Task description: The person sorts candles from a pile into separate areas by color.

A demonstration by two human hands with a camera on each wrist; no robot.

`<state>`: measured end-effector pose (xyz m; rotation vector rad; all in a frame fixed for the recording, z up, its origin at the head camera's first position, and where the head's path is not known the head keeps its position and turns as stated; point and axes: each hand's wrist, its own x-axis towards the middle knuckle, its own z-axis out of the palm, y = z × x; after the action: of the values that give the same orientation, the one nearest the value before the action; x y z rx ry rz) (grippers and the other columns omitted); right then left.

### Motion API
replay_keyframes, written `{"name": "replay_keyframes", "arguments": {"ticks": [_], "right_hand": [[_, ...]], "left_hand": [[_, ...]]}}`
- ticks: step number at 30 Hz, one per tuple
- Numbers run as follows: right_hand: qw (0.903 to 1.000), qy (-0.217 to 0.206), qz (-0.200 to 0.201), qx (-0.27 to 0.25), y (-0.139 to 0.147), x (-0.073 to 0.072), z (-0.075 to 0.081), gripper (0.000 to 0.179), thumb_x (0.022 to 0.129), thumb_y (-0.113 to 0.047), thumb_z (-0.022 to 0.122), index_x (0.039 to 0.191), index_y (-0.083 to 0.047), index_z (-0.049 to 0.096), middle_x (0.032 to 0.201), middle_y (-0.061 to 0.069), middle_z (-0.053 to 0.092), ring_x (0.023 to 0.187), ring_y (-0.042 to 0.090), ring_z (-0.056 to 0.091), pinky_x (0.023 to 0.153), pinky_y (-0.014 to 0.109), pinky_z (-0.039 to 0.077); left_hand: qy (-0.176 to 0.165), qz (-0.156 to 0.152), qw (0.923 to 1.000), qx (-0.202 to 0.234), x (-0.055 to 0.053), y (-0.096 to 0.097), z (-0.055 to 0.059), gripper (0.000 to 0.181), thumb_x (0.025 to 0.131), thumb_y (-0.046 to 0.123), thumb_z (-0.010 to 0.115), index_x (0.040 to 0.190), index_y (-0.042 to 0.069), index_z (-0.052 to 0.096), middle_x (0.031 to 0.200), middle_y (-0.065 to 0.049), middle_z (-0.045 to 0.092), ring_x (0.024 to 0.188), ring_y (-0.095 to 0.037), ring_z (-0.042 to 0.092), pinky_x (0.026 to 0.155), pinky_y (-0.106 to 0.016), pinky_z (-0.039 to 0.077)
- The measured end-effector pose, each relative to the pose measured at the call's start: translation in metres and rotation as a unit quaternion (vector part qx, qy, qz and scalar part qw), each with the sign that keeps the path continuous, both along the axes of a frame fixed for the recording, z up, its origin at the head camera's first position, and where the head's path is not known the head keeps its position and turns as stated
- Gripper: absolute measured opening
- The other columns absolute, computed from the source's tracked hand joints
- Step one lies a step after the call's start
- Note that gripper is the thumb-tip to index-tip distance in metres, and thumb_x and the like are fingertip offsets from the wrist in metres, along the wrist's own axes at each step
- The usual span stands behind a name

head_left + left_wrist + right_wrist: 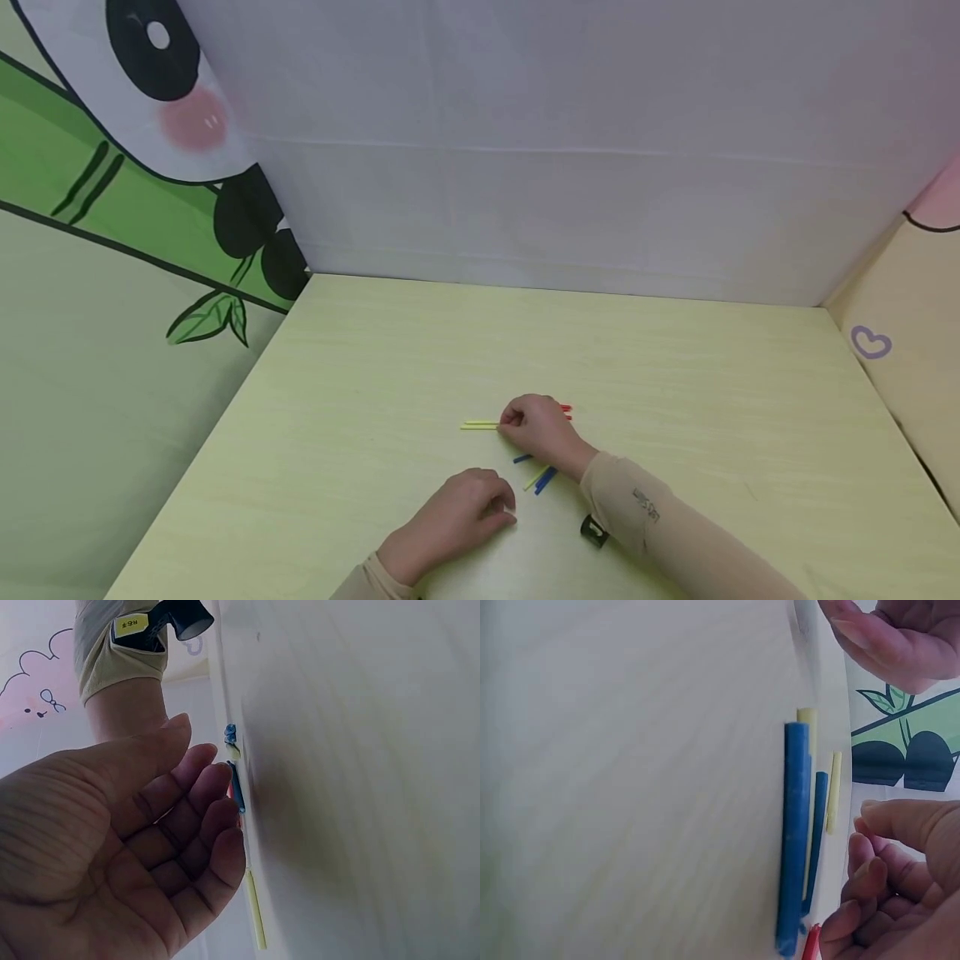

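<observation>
Two thin yellow sticks (478,427) lie side by side on the table. My right hand (542,433) has its thumb and forefinger tips together right at the sticks' end, the other fingers curled; I cannot tell whether the tips grip a stick. Under and beside that hand lie blue sticks (793,832), another yellow stick (536,478) and red sticks (567,412), partly hidden by it. My left hand (465,510) hovers low at the near left, fingers loosely bent and thumb apart. Its palm (97,855) holds nothing in the left wrist view.
A pale wood-grain table (360,358) meets a white back wall (525,208). Printed cloth panels (112,400) stand at both sides. A black wrist camera (594,531) is worn under the right sleeve, close over the table.
</observation>
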<state>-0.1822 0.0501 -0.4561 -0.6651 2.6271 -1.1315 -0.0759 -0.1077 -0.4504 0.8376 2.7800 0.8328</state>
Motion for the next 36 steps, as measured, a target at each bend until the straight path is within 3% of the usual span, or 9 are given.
{"name": "replay_keyframes", "arguments": {"ticks": [20, 25, 33, 36], "right_hand": [[0.9995, -0.032, -0.004, -0.002, 0.028, 0.007, 0.003, 0.008, 0.086, -0.014, 0.074, 0.080, -0.016, 0.070, 0.071, -0.010, 0.059, 0.066, 0.009, 0.051, 0.063, 0.025, 0.044], [0.9992, -0.040, -0.006, 0.003, 0.036, 0.008, 0.003, 0.009, 0.086, -0.013, 0.074, 0.079, -0.016, 0.069, 0.070, -0.010, 0.059, 0.073, 0.013, 0.056, 0.072, 0.029, 0.046], [0.9992, -0.039, 0.004, 0.000, 0.047, 0.007, 0.001, 0.008, 0.085, -0.013, 0.074, 0.079, -0.015, 0.070, 0.070, -0.009, 0.059, 0.067, 0.010, 0.052, 0.066, 0.027, 0.044], [0.9992, -0.039, 0.006, -0.004, 0.050, 0.008, 0.000, 0.007, 0.086, -0.013, 0.074, 0.080, -0.014, 0.070, 0.071, -0.009, 0.059, 0.067, 0.010, 0.052, 0.067, 0.027, 0.044]], "left_hand": [[-0.020, 0.024, 0.9994, 0.017, -0.006, 0.006, 0.001, 0.009, 0.082, 0.016, 0.078, 0.085, 0.014, 0.070, 0.075, 0.013, 0.057, 0.071, 0.002, 0.050, 0.067, -0.017, 0.044], [-0.013, 0.035, 0.9991, 0.020, -0.009, 0.009, 0.003, 0.009, 0.081, 0.014, 0.079, 0.083, 0.013, 0.070, 0.076, 0.011, 0.059, 0.071, 0.001, 0.051, 0.067, -0.019, 0.045], [-0.049, 0.066, 0.9966, -0.001, -0.017, 0.015, 0.003, 0.009, 0.082, 0.015, 0.078, 0.085, 0.012, 0.070, 0.075, 0.011, 0.057, 0.069, -0.001, 0.050, 0.066, -0.021, 0.046], [-0.049, 0.068, 0.9964, -0.009, -0.019, 0.019, 0.002, 0.009, 0.082, 0.016, 0.079, 0.085, 0.012, 0.071, 0.075, 0.010, 0.058, 0.069, -0.001, 0.050, 0.066, -0.021, 0.046]]}}
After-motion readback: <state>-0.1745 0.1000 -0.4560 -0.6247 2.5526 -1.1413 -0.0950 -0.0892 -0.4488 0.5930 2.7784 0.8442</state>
